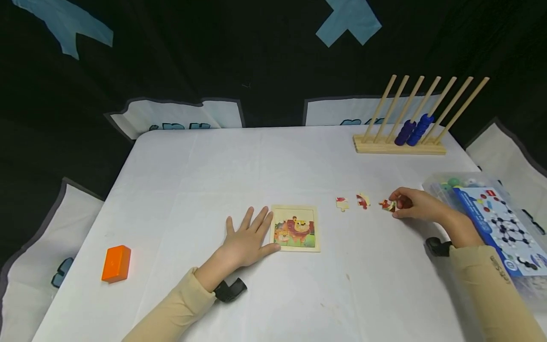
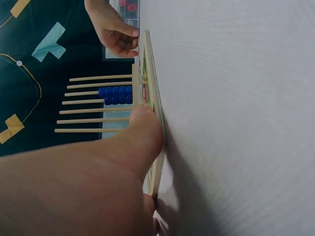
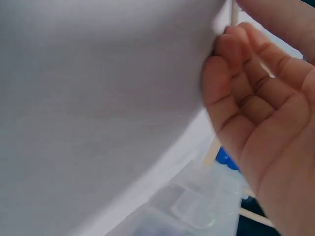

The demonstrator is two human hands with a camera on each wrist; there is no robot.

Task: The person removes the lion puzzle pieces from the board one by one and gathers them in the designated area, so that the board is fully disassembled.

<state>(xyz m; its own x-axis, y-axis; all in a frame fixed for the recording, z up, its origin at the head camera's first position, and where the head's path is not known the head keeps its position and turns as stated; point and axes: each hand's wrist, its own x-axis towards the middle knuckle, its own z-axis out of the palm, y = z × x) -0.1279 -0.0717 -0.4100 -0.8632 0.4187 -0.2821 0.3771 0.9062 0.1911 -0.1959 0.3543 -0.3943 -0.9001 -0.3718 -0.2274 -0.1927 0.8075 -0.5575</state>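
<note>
A square wooden jigsaw puzzle with a lion picture lies in the middle of the white table. My left hand lies spread at its left side, fingers straight, with fingertips and thumb touching the frame. In the left wrist view, the thumb rests against the board's edge. To the right, my right hand pinches a small red and yellow puzzle piece between thumb and fingertips, low over the table. Two loose pieces lie nearby, a pale one and a redder one. The right wrist view hides the pinched piece.
A wooden peg rack with blue beads stands at the back right. Beside the right forearm is a clear plastic box with a blue and white booklet on it. An orange block sits at the far left.
</note>
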